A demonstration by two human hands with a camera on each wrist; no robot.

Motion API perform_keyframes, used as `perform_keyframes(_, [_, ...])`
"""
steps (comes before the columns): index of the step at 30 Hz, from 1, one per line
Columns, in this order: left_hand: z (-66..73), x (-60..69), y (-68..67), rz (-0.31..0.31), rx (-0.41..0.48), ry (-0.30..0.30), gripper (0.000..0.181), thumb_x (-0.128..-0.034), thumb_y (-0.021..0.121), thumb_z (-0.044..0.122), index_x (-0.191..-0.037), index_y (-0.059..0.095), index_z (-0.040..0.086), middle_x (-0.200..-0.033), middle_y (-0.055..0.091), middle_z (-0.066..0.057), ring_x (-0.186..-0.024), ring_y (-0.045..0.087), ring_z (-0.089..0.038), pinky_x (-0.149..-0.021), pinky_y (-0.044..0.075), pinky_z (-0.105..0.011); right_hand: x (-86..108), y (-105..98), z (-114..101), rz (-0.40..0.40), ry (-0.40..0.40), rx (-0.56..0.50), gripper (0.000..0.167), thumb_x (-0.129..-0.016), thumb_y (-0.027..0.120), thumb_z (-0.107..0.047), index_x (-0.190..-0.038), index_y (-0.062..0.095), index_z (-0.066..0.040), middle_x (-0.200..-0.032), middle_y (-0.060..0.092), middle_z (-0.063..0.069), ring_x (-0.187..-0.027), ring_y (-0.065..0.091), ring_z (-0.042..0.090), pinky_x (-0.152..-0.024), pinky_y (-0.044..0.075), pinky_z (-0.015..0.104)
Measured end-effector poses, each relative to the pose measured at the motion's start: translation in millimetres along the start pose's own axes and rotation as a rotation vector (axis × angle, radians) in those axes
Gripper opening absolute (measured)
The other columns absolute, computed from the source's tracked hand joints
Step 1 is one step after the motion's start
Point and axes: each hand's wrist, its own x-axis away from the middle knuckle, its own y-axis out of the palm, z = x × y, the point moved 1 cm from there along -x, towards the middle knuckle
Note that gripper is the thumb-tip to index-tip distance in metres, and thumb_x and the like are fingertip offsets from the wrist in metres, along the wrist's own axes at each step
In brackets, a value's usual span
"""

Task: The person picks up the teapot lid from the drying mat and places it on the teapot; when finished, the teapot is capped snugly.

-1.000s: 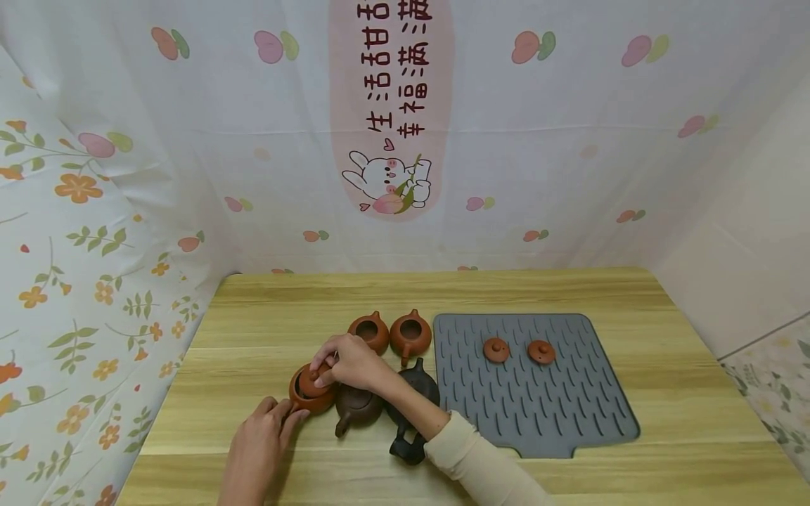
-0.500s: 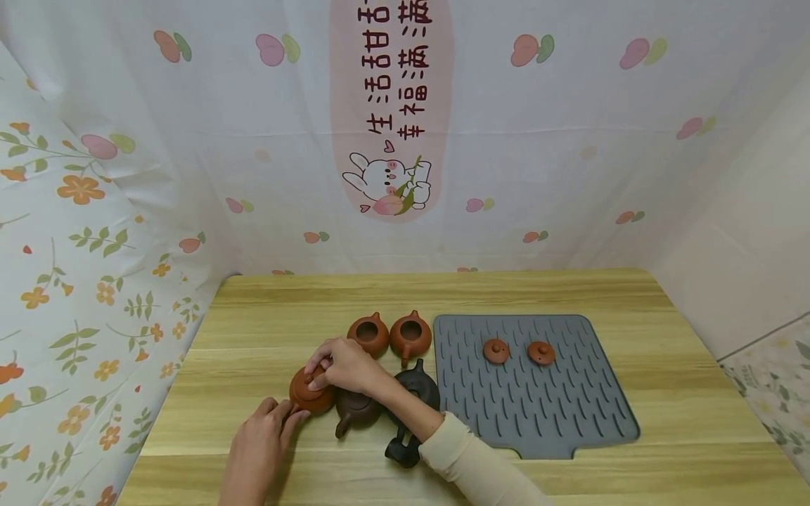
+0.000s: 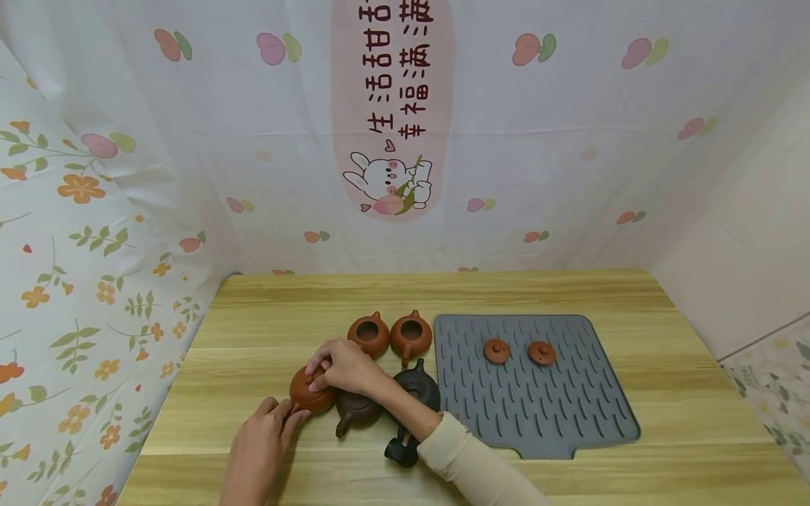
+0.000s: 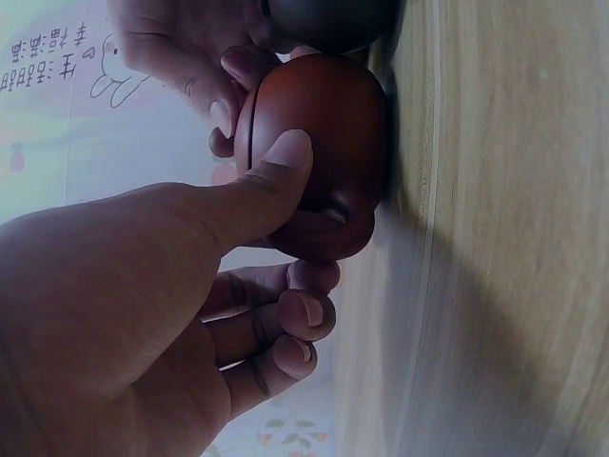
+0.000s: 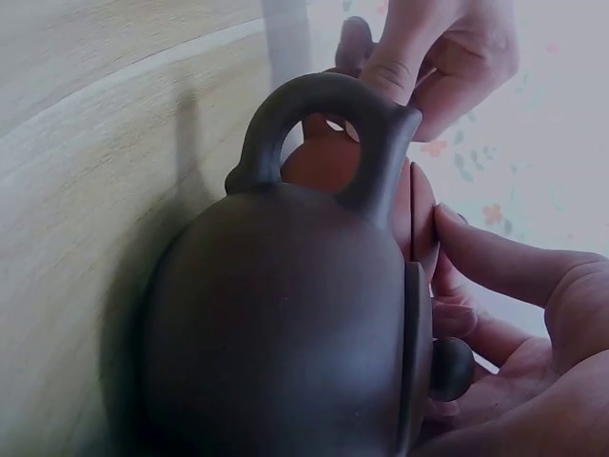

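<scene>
At the left of the group, an orange-red teapot stands on the table with its lid seated. My left hand grips its handle; in the left wrist view the thumb of that hand lies on the teapot's side by the handle. From above, my right hand pinches the lid knob. A dark brown lidded teapot stands beside it, partly under my right hand; it fills much of the right wrist view, where the right hand reaches past it.
Two lidless orange-red teapots stand behind. A black teapot is partly under my right forearm. On the right, a grey mat bears two orange-red lids. A patterned cloth hangs behind the table.
The lid, tilted with a dark gap showing one second ago, has come down flat onto the teapot under my right hand. My left hand has stayed at the handle.
</scene>
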Motion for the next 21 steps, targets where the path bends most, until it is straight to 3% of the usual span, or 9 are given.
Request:
perform_keyframes(2, [-1.4,-0.4,0.4,0.003,-0.004,0.002,0.014,-0.0973,0.084,0.016,-0.091,0.074,0.008,-0.079,0.059,-0.001,-0.062,0.056,-0.014,-0.056,0.048,-0.039,-0.5,0.5,-0.4,0.002,-0.006,0.005,0.012,-0.087,0.092,-0.005,-0.093,0.083,-0.011,-0.092,0.067,-0.009,-0.078,0.052,0.0,-0.075,0.045,0.02])
perform_keyframes(9, [-29.2,3.6,25.2,0.108,0.006,0.06,0.024,-0.1011,0.081,0.03,-0.089,0.074,0.01,-0.076,0.056,0.002,-0.058,0.048,-0.007,-0.052,0.043,-0.037,2.2,0.0,-5.4,-0.03,-0.101,0.135,0.012,-0.092,0.09,-0.008,-0.1,0.081,-0.009,-0.089,0.062,-0.004,-0.078,0.051,0.0,-0.074,0.046,0.018])
perform_keyframes(12, [-27.2,3.9,23.3,0.092,-0.011,0.041,0.022,-0.0995,0.083,0.029,-0.091,0.076,0.01,-0.077,0.057,0.004,-0.06,0.048,-0.005,-0.053,0.045,-0.036,11.1,-10.5,-6.6,-0.068,-0.164,0.163,0.02,-0.097,0.086,-0.013,-0.113,0.078,-0.006,-0.099,0.064,0.0,-0.084,0.054,0.001,-0.081,0.049,0.018])
perform_keyframes(17, [-9.7,1.0,6.8,-0.023,-0.005,-0.029,0.017,-0.0982,0.084,0.023,-0.097,0.077,0.007,-0.082,0.059,0.0,-0.064,0.054,-0.012,-0.058,0.05,-0.039,44.1,-55.0,-1.3,-0.075,-0.234,0.077,0.025,-0.106,0.076,-0.018,-0.125,0.073,-0.002,-0.106,0.069,0.006,-0.088,0.061,0.002,-0.084,0.054,0.023])
perform_keyframes(21, [0.5,-2.6,-5.7,-0.094,0.003,-0.087,0.023,-0.1021,0.08,0.027,-0.104,0.078,0.004,-0.088,0.063,-0.004,-0.07,0.063,-0.019,-0.066,0.057,-0.046,78.2,-105.1,10.3,0.042,-0.204,0.072,0.021,-0.108,0.072,-0.018,-0.122,0.075,-0.003,-0.104,0.072,0.004,-0.089,0.064,0.007,-0.082,0.056,0.029])
